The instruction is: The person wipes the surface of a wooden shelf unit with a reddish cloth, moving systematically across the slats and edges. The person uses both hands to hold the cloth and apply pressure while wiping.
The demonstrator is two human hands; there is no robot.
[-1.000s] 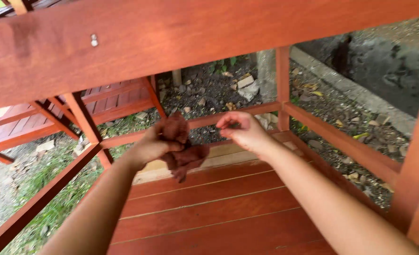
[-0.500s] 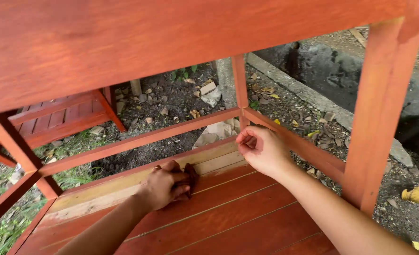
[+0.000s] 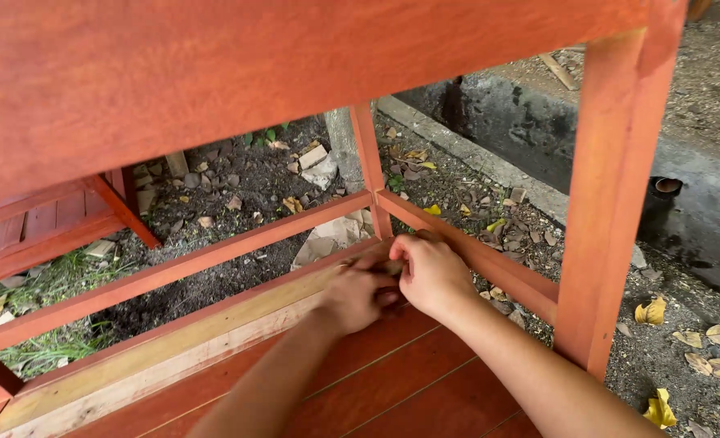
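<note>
My left hand [image 3: 358, 297] and my right hand [image 3: 431, 274] meet at the far right corner of the lower shelf [image 3: 376, 381] of a red-stained wooden frame. The left hand's fingers are curled, and a dark reddish rag [image 3: 389, 299] shows just beneath them, pressed on the boards. Curled over the same spot, my right hand touches the left one, and its fingertips are hidden. Both hands lie beside the low side rail [image 3: 490, 264] and close to the back corner post [image 3: 370, 166].
The frame's wide top board [image 3: 238, 73] fills the upper view, and a thick front post [image 3: 611, 203] stands at right. A pale unstained strip [image 3: 157, 357] runs along the shelf's back edge. Beyond are soil, stones, dry leaves, a concrete kerb [image 3: 490, 166] and another red frame [image 3: 43, 231] at left.
My left hand brought the rag down from the air onto the shelf, then slid it right to the corner. My right hand came down to join it. The view has shifted right.
</note>
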